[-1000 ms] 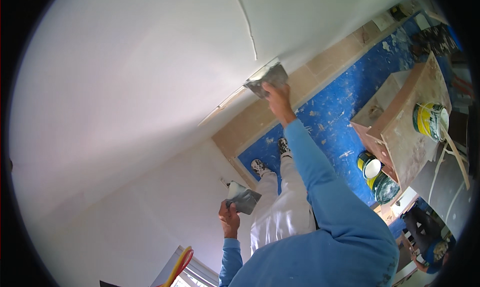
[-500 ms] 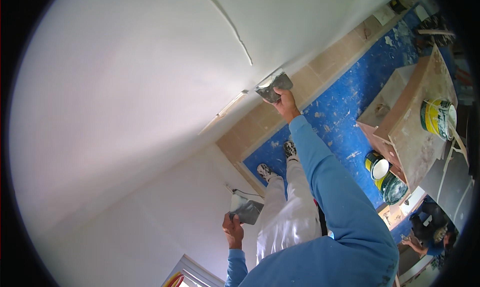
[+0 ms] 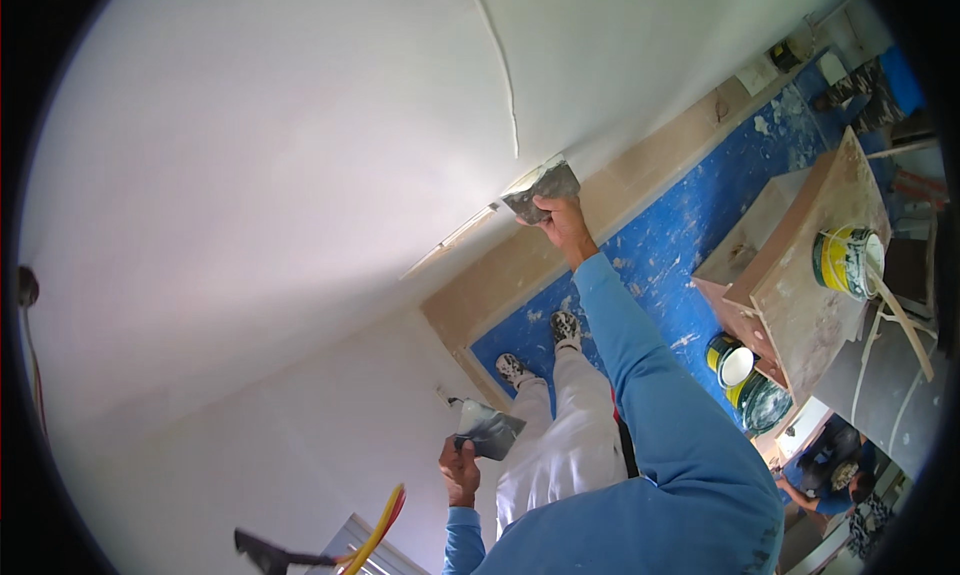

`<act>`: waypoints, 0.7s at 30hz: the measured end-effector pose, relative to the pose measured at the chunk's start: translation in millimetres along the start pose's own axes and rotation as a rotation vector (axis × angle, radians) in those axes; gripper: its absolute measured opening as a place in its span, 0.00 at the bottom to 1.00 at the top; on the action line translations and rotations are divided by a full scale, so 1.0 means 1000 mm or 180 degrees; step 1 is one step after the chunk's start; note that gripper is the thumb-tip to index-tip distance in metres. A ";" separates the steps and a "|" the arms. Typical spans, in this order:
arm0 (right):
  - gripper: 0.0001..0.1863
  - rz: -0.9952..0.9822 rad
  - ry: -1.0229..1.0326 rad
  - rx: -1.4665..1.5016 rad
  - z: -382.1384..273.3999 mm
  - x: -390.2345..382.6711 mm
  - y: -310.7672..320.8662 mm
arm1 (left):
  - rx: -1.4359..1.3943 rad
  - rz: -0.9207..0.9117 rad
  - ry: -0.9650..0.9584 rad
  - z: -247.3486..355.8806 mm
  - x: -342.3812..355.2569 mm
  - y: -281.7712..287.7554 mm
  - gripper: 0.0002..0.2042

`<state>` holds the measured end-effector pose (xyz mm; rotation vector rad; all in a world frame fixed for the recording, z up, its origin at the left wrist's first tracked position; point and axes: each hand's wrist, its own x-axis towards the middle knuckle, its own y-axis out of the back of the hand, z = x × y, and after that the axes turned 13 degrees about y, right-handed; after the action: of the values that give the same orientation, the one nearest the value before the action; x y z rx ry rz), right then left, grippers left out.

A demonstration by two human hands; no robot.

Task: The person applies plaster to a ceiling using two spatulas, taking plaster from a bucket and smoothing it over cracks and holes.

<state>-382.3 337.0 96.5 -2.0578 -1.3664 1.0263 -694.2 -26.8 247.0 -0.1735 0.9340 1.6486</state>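
Observation:
My right hand (image 3: 560, 225) grips a wide putty knife (image 3: 543, 191), its dark blade edged with white filler and its edge up against the white wall (image 3: 300, 125). Just left of the blade, a narrow pale slot (image 3: 450, 242) runs diagonally along the wall. Lower down, my left hand (image 3: 460, 469) is closed around a second wide putty knife (image 3: 490, 431), held away from the wall beside my leg. Some pale filler shows on its upper corner. Above the right-hand blade, a thin white line (image 3: 503, 70) curves along the wall.
Splattered blue sheeting (image 3: 650, 245) covers the floor along the wall. To the right stand a wooden box-like bench (image 3: 800, 305) with a yellow-green bucket (image 3: 838, 265) on it and buckets (image 3: 735, 363) below. Yellow and red cables (image 3: 375, 535) stick out lower left. Another person (image 3: 835, 475) is at lower right.
The right-hand putty knife has come closer to the upper end of the slot. The view has shifted, bringing the cables and a dark round wall opening at far left into sight.

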 end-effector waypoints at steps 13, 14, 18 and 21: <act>0.16 -0.0471 0.1014 -0.0384 -0.114 -0.059 -0.128 | -0.0691 -0.0261 -0.0260 0.021 0.004 0.021 0.10; 0.16 -0.0495 0.1097 -0.0421 -0.124 -0.065 -0.140 | -0.0627 -0.0274 -0.0273 0.022 0.005 0.024 0.10; 0.17 -0.0658 0.1325 -0.0613 -0.167 -0.084 -0.182 | -0.0601 -0.0347 -0.0503 0.020 0.011 0.030 0.09; 0.18 -0.0767 0.1580 -0.0692 -0.195 -0.104 -0.218 | -0.0853 -0.0400 -0.0539 0.016 0.017 0.030 0.11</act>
<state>-376.4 333.6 406.6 -2.0447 -1.4485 0.2465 -719.9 -3.7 262.3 -0.2647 0.5615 1.6388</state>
